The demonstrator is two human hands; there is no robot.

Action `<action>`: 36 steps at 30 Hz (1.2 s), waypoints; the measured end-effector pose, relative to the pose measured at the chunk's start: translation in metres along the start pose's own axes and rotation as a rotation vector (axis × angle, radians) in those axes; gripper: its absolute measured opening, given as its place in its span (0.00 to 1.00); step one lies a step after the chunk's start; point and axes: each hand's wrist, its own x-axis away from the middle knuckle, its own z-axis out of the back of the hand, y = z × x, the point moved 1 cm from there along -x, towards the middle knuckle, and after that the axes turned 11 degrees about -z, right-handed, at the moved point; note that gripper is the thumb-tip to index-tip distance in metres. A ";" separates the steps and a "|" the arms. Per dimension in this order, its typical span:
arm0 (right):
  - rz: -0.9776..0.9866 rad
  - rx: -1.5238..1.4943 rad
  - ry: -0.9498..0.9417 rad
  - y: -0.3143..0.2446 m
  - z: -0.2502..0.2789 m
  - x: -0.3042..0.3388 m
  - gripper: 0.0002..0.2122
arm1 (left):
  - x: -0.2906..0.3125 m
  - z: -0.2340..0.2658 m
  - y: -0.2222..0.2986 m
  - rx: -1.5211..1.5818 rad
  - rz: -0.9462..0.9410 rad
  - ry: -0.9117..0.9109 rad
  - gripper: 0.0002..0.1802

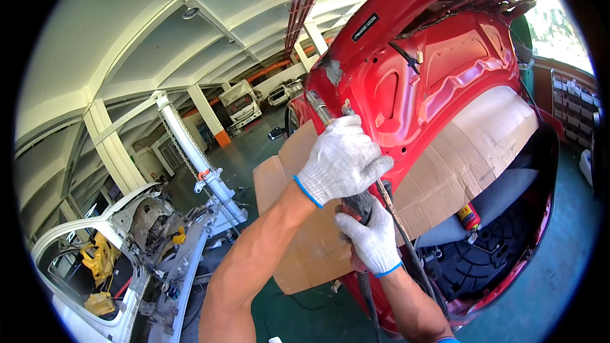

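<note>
My left hand [346, 155], in a white knit glove, is wrapped around the upper part of a long corded hand tool. The tool's metal tube [319, 107] sticks out beyond this hand, its end close to the edge of a raised red boot lid [406, 89]. Lower down, my right hand [372, 235], gloved the same way, closes on the tool's dark grip [358, 205]. A thick cable [365, 292] runs down from there. Bare grey metal [333, 72] shows on the lid near the tube's end. Whether the two touch I cannot tell.
Cardboard [464, 140] covers the boot opening and hangs beside the car. A red fire extinguisher [469, 217] lies in the boot. At left stand a white stripped car body [121, 279] and a pulling post [194, 146] with chain. A white truck [241, 105] is parked behind.
</note>
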 end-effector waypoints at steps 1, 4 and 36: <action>0.002 0.008 0.001 0.000 0.000 0.000 0.13 | -0.001 0.001 0.000 -0.001 0.002 0.003 0.15; 0.000 0.017 0.005 -0.001 -0.001 -0.002 0.13 | -0.001 0.002 -0.002 -0.007 0.001 0.001 0.16; 0.008 0.047 0.028 -0.002 0.002 0.011 0.11 | 0.003 -0.001 0.020 0.035 0.008 0.041 0.13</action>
